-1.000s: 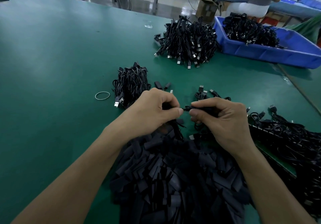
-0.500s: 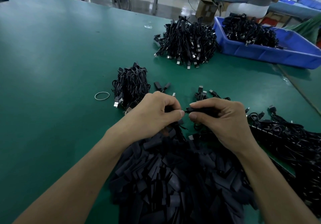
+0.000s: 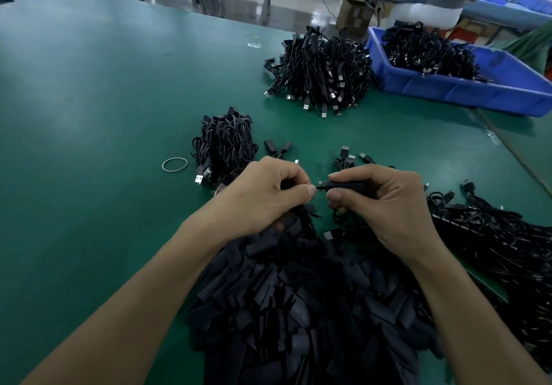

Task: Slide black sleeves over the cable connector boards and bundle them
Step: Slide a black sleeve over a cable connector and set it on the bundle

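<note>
The right hand (image 3: 385, 205) pinches a black sleeve (image 3: 349, 186) between thumb and forefinger, connector board (image 3: 322, 185) tip just showing at its mouth, while the left hand (image 3: 268, 196) clamps the cable (image 3: 288, 184) opposite (grip mostly hidden), apparently bracing it above the sleeve pile (image 3: 298, 310).

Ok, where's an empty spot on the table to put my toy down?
The green table is bare left of the rubber band, and between the big cable pile and the small bundle. Crowded: the sleeve heap at the near edge, cables on the right.
</note>
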Tool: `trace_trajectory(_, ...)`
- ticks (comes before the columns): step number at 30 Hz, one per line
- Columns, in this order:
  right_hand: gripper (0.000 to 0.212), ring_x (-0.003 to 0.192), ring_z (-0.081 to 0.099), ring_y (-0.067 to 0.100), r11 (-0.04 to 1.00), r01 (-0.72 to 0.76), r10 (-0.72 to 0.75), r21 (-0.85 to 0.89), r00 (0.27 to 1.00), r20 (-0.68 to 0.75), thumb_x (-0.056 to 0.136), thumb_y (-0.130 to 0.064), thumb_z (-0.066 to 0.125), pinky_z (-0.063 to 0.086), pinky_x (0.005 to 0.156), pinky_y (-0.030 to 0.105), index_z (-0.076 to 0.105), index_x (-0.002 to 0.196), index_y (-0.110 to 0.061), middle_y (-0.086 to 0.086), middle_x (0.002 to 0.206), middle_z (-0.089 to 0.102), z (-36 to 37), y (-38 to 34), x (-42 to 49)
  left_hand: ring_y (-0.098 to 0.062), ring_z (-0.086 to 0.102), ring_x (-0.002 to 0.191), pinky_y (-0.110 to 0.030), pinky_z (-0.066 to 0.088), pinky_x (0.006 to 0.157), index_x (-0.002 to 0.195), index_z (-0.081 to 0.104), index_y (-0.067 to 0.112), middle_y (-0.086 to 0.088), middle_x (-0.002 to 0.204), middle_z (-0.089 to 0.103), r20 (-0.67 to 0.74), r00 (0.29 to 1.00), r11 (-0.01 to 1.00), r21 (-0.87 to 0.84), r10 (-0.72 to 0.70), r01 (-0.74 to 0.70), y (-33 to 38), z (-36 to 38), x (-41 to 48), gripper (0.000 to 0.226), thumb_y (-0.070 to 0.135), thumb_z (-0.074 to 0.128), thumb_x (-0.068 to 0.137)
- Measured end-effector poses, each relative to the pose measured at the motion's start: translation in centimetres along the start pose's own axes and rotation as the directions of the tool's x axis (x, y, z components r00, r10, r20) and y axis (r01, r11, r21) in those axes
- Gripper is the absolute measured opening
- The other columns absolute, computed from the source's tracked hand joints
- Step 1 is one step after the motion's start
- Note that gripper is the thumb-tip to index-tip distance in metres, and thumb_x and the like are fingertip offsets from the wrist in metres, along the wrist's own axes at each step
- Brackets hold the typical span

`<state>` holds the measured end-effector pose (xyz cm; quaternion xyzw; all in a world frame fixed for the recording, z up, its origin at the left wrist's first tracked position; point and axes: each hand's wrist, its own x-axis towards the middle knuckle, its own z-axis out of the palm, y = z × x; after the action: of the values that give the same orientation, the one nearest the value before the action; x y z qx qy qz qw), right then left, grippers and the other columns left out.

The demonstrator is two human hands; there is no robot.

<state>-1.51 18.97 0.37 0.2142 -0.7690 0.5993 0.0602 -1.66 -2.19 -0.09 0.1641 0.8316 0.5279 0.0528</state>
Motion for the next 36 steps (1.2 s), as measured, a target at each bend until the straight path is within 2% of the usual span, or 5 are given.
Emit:
trace_trajectory(12, 0.024, 0.069, 0.073, 0.008, 1.000, 0.023, -0.023, -0.005, 0.999, -0.032, 0.070, -0.016, 0.082, 0.057, 0.067, 0.018, 0.076, 0.092, -0.024, -0.007, 0.083, 0.077, 0.45, -0.41, -0.15, -0.016, 0.049, 0.050, -0.048, 0.053, 0.053, 0.075, 0.068, 0.023, 0.009, 0.054, 0.052, -0.005, 1.000, 1.000, 0.019, 0.017, -0.017, 0.22, 0.14, -0.07, 0.022, 0.030, 0.065, 0.096)
trace_trajectory(17, 0.019, 0.066, 0.072, 0.017, 1.000, -0.018, 0.018, 0.010, 1.000, 0.000, 0.070, -0.021, 0.081, 0.060, 0.066, 0.025, 0.076, 0.088, -0.023, 0.001, 0.078, 0.076, 0.02, -0.62, 0.13, -0.014, 0.053, 0.048, -0.043, 0.053, 0.050, 0.074, 0.067, 0.026, 0.007, 0.055, 0.051, 0.008, 0.999, 0.999, 0.004, 0.032, -0.032, 0.12, 0.12, -0.03, 0.024, 0.031, 0.063, 0.097)
trace_trajectory(23, 0.019, 0.066, 0.074, 0.020, 0.993, -0.058, 0.059, 0.102, 0.998, -0.014, 0.071, -0.020, 0.081, 0.059, 0.062, 0.025, 0.077, 0.089, -0.021, 0.004, 0.078, 0.076, 0.23, -0.38, -0.09, -0.017, 0.053, 0.050, -0.050, 0.057, 0.056, 0.073, 0.064, 0.022, 0.008, 0.056, 0.047, 0.022, 1.000, 0.999, -0.034, 0.004, -0.004, -0.03, -0.12, 0.07, 0.026, 0.029, 0.062, 0.097)
trace_trajectory(32, 0.015, 0.064, 0.072, 0.017, 0.983, -0.055, 0.060, 0.177, 0.998, -0.023, 0.073, -0.013, 0.079, 0.057, 0.062, 0.023, 0.078, 0.087, -0.019, 0.004, 0.073, 0.075, 0.07, -0.37, 0.05, -0.018, 0.048, 0.049, -0.038, 0.054, 0.051, 0.074, 0.066, 0.018, 0.006, 0.057, 0.043, 0.046, 0.999, 0.993, -0.120, -0.001, 0.007, -0.09, -0.12, 0.26, 0.027, 0.031, 0.064, 0.098)
trace_trajectory(36, 0.019, 0.064, 0.072, 0.017, 0.988, -0.054, 0.061, 0.147, 0.997, -0.039, 0.072, -0.013, 0.079, 0.058, 0.062, 0.022, 0.074, 0.090, -0.015, 0.003, 0.076, 0.076, 0.65, -0.41, -0.08, -0.018, 0.048, 0.051, -0.048, 0.052, 0.053, 0.069, 0.065, 0.028, 0.003, 0.059, 0.046, 0.051, 0.999, 0.991, -0.130, -0.012, 0.019, 0.00, 0.18, 0.21, 0.027, 0.045, 0.063, 0.090)
